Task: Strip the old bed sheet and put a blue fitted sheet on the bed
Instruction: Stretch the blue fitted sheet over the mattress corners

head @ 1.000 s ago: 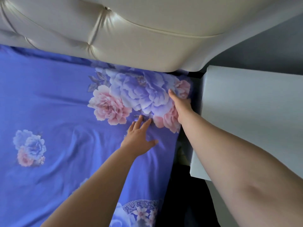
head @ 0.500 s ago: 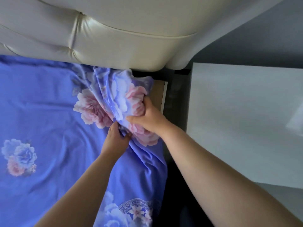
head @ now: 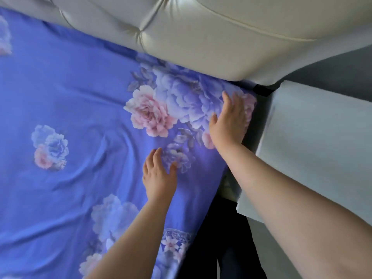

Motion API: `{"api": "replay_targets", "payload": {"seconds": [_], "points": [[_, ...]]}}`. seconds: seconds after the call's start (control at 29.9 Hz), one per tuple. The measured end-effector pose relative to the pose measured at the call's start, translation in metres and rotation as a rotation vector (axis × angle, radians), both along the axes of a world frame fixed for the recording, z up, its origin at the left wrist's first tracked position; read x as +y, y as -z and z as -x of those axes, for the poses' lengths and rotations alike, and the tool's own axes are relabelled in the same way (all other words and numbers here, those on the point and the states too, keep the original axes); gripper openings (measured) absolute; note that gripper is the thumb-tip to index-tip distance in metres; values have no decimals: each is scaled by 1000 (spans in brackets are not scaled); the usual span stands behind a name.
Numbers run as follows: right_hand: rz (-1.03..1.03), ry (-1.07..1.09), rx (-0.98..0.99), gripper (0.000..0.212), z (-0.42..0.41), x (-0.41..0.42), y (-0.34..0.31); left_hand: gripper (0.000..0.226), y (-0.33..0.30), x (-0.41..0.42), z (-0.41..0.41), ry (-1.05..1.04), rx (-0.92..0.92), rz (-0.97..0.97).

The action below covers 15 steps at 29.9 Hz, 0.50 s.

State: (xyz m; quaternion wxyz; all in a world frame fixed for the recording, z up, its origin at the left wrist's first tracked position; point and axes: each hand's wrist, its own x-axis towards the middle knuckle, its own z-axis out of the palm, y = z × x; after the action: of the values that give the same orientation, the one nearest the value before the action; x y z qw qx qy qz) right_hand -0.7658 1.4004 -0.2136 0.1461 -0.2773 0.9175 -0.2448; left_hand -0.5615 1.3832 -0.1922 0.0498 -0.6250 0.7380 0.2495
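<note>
Head view. Blue fitted sheet (head: 66,81), printed with pink and lilac peonies, lies over the bed, reaching to the far right corner under the headboard (head: 201,31).

Right hand (head: 229,121) lies flat on that corner, fingers straight and close together, thumb out to the left; likely pressing the corner down so it sits on the mattress edge.

Left hand (head: 159,176), nearer and further left, rests palm-down, fingers lightly spread; it seems to be smoothing or pinning the cloth. Neither hand pinches fabric.

Loose creases run across the sheet left of the left hand. Whether the elastic is tucked beneath the corner cannot be told.

White bedside cabinet (head: 322,148) stands just right of the bed, leaving only a narrow dark gap (head: 259,125); tight room for tucking. The padded headboard overhangs the far edge.
</note>
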Motion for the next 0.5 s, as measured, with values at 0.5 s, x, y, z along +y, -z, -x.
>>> {"api": "replay_targets", "payload": {"seconds": [0.5], "points": [[52, -685, -457, 45, -226, -4, 8, 69, 11, 55, -202, -744, -100, -151]]}}
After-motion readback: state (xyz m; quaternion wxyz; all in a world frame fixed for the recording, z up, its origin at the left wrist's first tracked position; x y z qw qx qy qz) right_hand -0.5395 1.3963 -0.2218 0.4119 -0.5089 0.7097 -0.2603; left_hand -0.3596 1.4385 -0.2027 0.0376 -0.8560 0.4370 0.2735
